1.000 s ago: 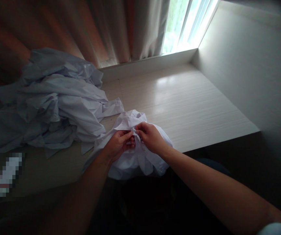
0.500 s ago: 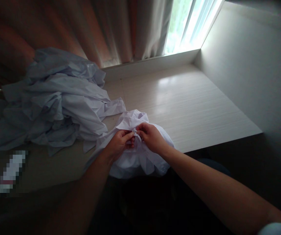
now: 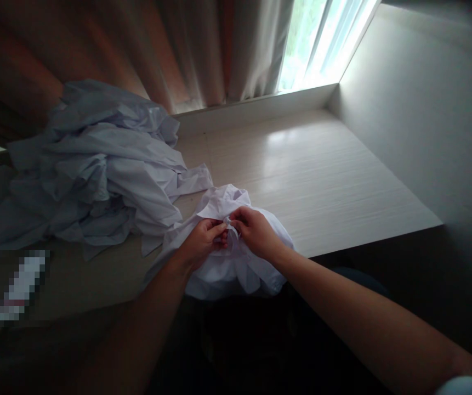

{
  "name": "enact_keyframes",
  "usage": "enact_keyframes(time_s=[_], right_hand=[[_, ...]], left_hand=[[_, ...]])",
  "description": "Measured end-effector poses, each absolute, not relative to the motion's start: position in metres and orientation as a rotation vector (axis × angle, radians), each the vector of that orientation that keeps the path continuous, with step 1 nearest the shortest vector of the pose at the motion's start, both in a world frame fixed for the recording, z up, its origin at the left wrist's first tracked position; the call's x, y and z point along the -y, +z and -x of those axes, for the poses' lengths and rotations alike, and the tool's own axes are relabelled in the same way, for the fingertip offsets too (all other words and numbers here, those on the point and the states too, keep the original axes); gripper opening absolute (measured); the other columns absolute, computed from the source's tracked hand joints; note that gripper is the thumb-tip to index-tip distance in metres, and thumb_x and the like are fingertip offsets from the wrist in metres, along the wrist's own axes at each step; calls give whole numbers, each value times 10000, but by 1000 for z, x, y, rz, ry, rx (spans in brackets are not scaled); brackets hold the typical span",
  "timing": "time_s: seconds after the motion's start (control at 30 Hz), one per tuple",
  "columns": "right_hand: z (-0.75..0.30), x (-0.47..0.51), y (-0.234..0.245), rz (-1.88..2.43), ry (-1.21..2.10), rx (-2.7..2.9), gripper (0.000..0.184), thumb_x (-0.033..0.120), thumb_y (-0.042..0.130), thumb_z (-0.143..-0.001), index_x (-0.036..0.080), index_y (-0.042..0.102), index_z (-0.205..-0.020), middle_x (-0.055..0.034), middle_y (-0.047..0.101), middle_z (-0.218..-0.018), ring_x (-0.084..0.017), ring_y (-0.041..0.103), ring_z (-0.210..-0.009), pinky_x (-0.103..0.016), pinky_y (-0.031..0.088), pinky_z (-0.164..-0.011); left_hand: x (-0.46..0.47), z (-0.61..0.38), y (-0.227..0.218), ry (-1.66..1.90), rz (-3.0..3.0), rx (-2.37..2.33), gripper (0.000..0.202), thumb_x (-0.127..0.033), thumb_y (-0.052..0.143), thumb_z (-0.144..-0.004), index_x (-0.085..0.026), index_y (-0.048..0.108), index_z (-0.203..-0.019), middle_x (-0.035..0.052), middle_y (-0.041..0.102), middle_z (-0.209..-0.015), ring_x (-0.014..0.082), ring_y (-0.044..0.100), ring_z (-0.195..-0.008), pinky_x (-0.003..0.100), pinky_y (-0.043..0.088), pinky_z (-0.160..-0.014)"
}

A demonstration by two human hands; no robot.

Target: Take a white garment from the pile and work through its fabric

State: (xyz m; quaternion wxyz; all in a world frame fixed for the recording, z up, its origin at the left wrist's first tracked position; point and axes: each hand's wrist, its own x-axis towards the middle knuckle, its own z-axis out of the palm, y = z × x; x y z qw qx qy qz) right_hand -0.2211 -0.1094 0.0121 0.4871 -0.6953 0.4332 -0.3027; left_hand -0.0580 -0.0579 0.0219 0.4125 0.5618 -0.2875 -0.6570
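A crumpled white shirt [image 3: 236, 269] lies over the front edge of the table, partly hanging down. My left hand [image 3: 205, 238] pinches its cloth between thumb and fingers near the collar. Just to the right, my right hand [image 3: 254, 227] pinches the same spot, its fingertips almost touching those of the left. Whether a button is between the fingers is too small to tell. Beside the shirt on the left rises a heap of white garments [image 3: 132, 170], one corner reaching close to the shirt.
The pale wooden table [image 3: 318, 175] ends at a wall panel [image 3: 420, 120] on the right. Behind it hang brown curtains [image 3: 203, 49] and a bright window [image 3: 322, 44]. A blurred-out flat object [image 3: 24, 285] lies at the front left.
The whole view has shifted very slightly to the right. Both hands keep their pinch on the shirt in nearly the same place.
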Motion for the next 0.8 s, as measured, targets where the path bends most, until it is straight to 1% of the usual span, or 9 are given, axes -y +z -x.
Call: enact_keyframes(time_s=[0.2, 0.43, 0.67, 0.8], right_hand=[[222, 109, 13, 1686, -723, -1061, 110, 105, 611, -891, 196, 634, -833, -10, 690, -802, -158, 610, -762, -273, 429, -725], [222, 108, 15, 1682, -729, -1047, 121, 93, 596, -881, 197, 640, -837, -5, 682, -799, -152, 595, -746, -269, 422, -733], [223, 110, 18, 1565, -760, -1018, 92, 151, 612, -884, 198, 641, -810, 9, 651, -736, -144, 565, -696, -262, 423, -690], [222, 114, 16, 1482, -789, -982, 81, 191, 632, -875, 187, 653, -797, 7, 637, -704, -148, 568, -702, -263, 430, -674]], left_hand=[[59, 58, 17, -1647, -1398, 740, 315, -390, 813, -745, -132, 648, -817, -8, 576, -679, 110, 551, -594, 273, 495, -611], [59, 60, 17, -1663, -1394, 734, 294, -369, 810, -740, -129, 650, -791, -9, 576, -668, 107, 544, -591, 267, 463, -609], [58, 62, 19, -1689, -1310, 680, 287, -352, 826, -741, -128, 654, -790, -11, 564, -653, 106, 534, -585, 263, 454, -607], [58, 65, 24, -1681, -1311, 687, 317, -391, 822, -750, -134, 638, -760, -17, 540, -633, 107, 521, -566, 264, 439, -592]])
